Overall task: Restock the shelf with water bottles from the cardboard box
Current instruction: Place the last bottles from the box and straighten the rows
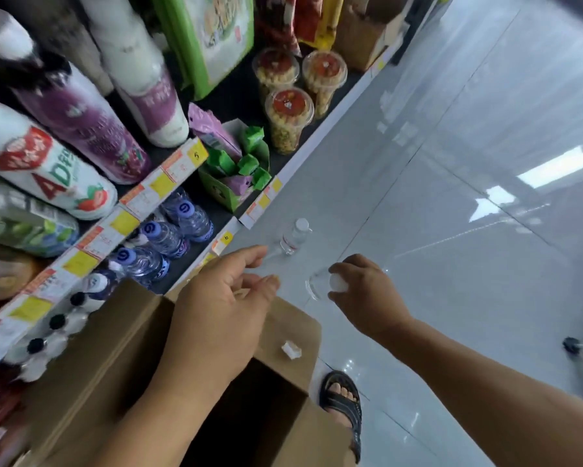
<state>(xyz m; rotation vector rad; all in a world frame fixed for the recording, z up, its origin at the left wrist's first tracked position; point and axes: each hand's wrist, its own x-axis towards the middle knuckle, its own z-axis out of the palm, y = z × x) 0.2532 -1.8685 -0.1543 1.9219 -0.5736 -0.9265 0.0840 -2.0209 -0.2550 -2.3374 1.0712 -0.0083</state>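
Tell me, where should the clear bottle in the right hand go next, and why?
Probably leftward onto the bottom shelf beside the purple-capped clear water bottles: the right hand grips the white-capped clear plastic bottle over the grey floor, not yet shelved.

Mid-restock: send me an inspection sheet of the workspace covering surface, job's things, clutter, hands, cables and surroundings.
Surface: grey tiled floor, glossy with light reflections.
Job's things: cardboard box open beside the shelf, inside too dark to tell contents; blue-capped water bottles stand on the bottom level; one white-capped bottle stands on the floor.
Clutter: small white scrap on a box flap.
Hands: left hand over the box, fingers loosely curled, nothing seen in it; right hand grips a clear bottle by its cap.
Cables: nothing seen.
Surroundings: snack cups, green packet box, sandalled foot.
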